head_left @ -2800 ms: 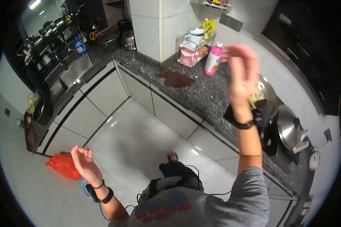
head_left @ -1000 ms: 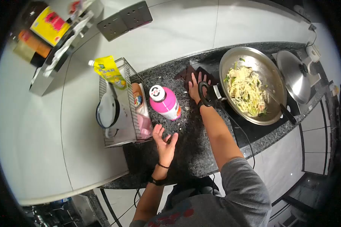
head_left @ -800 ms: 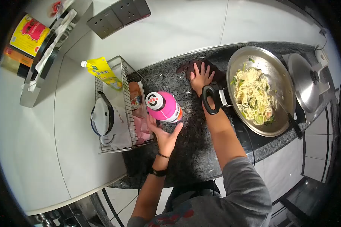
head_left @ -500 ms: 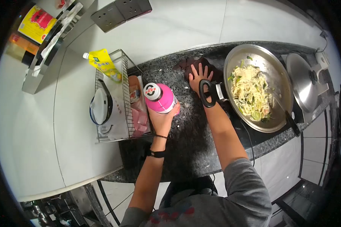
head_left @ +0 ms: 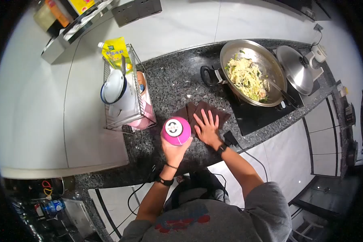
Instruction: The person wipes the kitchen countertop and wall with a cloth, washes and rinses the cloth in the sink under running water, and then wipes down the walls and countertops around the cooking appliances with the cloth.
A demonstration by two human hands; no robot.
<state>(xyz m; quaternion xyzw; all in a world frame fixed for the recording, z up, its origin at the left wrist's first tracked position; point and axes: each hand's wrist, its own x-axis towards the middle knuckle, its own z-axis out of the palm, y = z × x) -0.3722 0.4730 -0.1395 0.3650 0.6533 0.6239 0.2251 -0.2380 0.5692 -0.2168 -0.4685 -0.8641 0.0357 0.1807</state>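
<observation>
My left hand (head_left: 176, 155) is wrapped around a pink bottle (head_left: 182, 138) with a white cap, seen from above over the dark speckled counter. Whether the bottle's base touches the counter is hidden. To its right, my right hand (head_left: 208, 131) lies flat with fingers spread on a dark brown cloth (head_left: 221, 117). Part of the cloth extends left behind the bottle. Beyond my right hand, a wide steel pan (head_left: 280, 72) holds noodles (head_left: 246, 76) with green bits. Its looped black handle (head_left: 207, 76) points left over the counter, and a spatula (head_left: 287, 97) rests inside.
A wire basket (head_left: 142, 105) at left holds a white enamel mug (head_left: 114, 86) and a yellow pouch (head_left: 116, 51). The pan sits on a black cooktop (head_left: 250, 121). A steel lid (head_left: 296, 70) lies right of it. A black plug (head_left: 230, 138) with its cable hangs near the front edge.
My right hand and the cloth have come from behind the pan handle toward the counter's front edge. The bottle in my left hand is also nearer me. The camera view has shifted.
</observation>
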